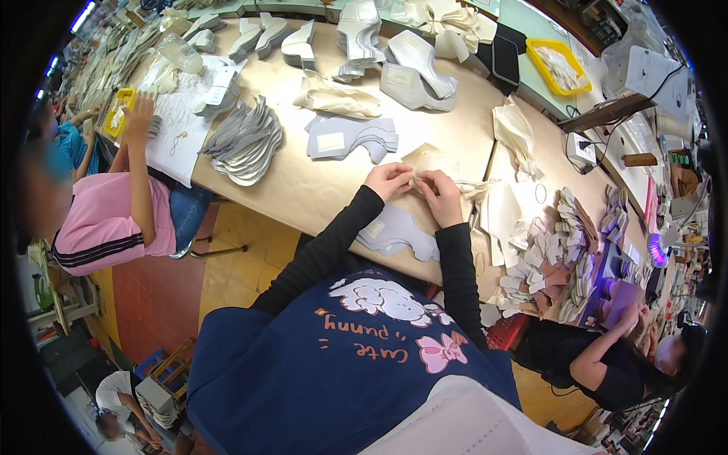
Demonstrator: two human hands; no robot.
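Observation:
Both my hands meet over the table, fingers pinched on a cream-coloured thin cut piece (431, 158) that looks like fabric or soft leather. My left hand (387, 181) grips its near left edge. Beside it, my right hand (441, 199) pinches the same edge, fingertips almost touching the left ones. Right under my forearms lies a grey curved cut panel stack (400, 231). Beyond my left hand is another grey panel stack (353, 139) with a pale patch on it. Bunched cream pieces (337, 99) lie behind that stack.
A fanned grey panel pile (244, 144) sits to the left, more stacks (359, 34) along the back. Yellow baskets (559, 67) stand at both sides. Cream strips (500, 216) and heaped pieces (542, 262) lie right. Co-workers sit left (114, 216) and right (599, 364).

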